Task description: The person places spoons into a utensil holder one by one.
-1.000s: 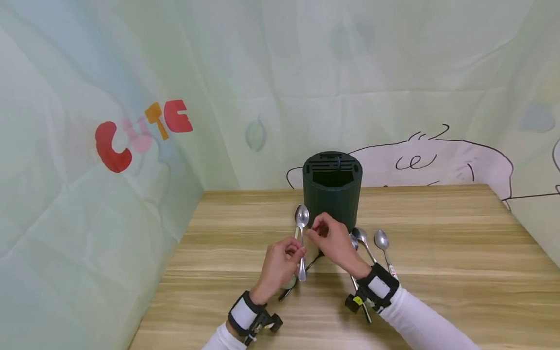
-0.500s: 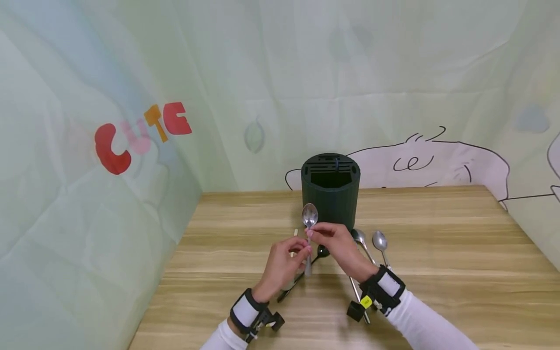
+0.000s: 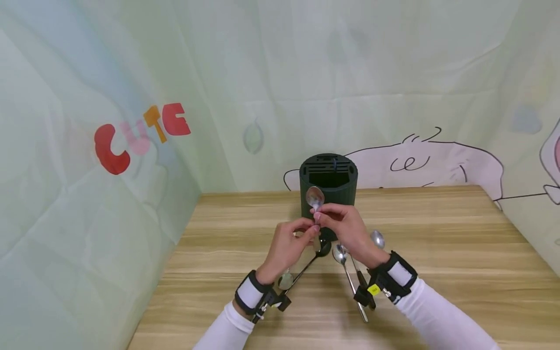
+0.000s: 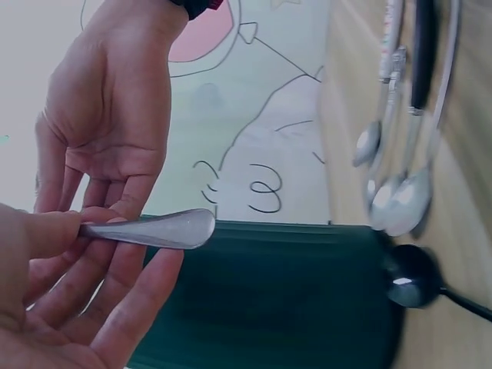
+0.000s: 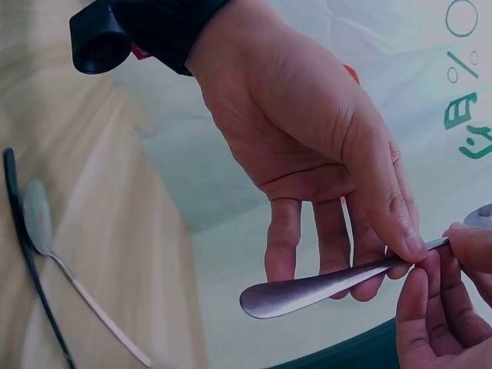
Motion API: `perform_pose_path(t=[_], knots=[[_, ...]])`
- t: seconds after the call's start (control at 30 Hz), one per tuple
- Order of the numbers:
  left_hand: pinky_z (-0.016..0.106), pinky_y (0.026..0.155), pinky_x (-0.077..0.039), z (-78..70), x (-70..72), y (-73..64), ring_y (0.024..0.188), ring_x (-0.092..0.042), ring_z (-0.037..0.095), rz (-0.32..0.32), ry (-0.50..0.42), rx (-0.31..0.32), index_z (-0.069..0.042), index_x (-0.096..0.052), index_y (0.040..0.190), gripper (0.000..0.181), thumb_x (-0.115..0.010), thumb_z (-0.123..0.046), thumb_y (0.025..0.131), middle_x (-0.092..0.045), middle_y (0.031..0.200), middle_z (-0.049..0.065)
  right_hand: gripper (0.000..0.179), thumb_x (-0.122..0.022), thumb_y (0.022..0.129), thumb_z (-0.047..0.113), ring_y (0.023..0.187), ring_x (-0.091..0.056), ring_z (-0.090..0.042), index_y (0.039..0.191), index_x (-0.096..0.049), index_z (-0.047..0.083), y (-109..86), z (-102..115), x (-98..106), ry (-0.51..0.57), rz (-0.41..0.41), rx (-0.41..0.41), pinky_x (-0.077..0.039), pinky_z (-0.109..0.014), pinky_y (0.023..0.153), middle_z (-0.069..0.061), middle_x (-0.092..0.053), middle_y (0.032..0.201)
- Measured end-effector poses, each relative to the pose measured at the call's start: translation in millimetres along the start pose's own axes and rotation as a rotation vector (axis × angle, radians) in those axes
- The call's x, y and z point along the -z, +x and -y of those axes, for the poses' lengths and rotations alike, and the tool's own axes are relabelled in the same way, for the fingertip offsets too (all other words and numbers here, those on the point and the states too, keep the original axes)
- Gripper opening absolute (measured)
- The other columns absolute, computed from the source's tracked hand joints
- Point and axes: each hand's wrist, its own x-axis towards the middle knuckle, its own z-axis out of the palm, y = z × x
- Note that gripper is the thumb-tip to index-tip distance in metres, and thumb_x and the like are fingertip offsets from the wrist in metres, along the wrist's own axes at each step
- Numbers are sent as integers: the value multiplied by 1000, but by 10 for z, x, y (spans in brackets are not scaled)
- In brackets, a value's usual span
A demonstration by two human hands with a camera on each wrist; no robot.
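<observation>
Both hands hold a silver metal spoon point(image 3: 315, 196) in front of the holder, its bowl up. My left hand point(image 3: 288, 243) pinches the handle between thumb and fingers. In the left wrist view the flat handle end point(image 4: 184, 229) sticks out past those fingers. My right hand point(image 3: 347, 228) pinches the handle just below the bowl, its fingertips right by the left hand's. Behind the hands stands a dark green ribbed cylinder holder point(image 3: 347, 196), with slots and a large opening in its top. The raised bowl overlaps its front wall in the head view.
On the wooden table point(image 3: 210, 243) lie a black spoon point(image 3: 323, 249) and a small spoon point(image 3: 286, 281) left of centre. Several more lie at the right, including a long silver spoon point(image 3: 340, 253) and another spoon point(image 3: 377, 239). A printed cloth point(image 3: 262, 121) hangs behind.
My right hand has come onto the spoon and pinches it below the bowl. Both hands have raised the spoon and brought it farther right, in front of the holder.
</observation>
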Motion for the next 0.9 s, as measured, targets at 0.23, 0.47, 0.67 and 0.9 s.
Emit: perform_pose_path(t=[0.23,0.47,0.67,0.9], knots=[[25,53,-51,-275,-1,193,64,-59,20,-29,66,-88,0,-65,91,7,-61,-4,87,-66,79,11,21,-64,87,23,86,-59,-26,100,-63,6,91,156,135,-6,-38,71,-49,-36,84,-14,-63,95],[28,52,-48,-396,65,367,68,-58,22,-87,52,-150,0,-63,90,7,-64,-4,85,-64,80,11,14,-63,88,17,84,-60,-25,97,-62,6,260,340,234,-91,-7,191,-51,-31,80,-11,-63,92],[33,58,-55,-519,136,559,75,-61,24,-47,7,-177,2,-63,94,10,-61,-6,88,-65,83,13,14,-63,88,18,84,-60,-25,97,-63,7,401,542,316,-114,-16,256,-51,-31,79,-11,-63,91],[36,58,-55,-642,192,734,73,-61,27,-62,-7,-239,4,-63,93,10,-61,-3,87,-64,82,16,12,-64,87,17,81,-61,-23,95,-63,8,540,738,377,-155,-35,279,-52,-37,78,-10,-64,89]])
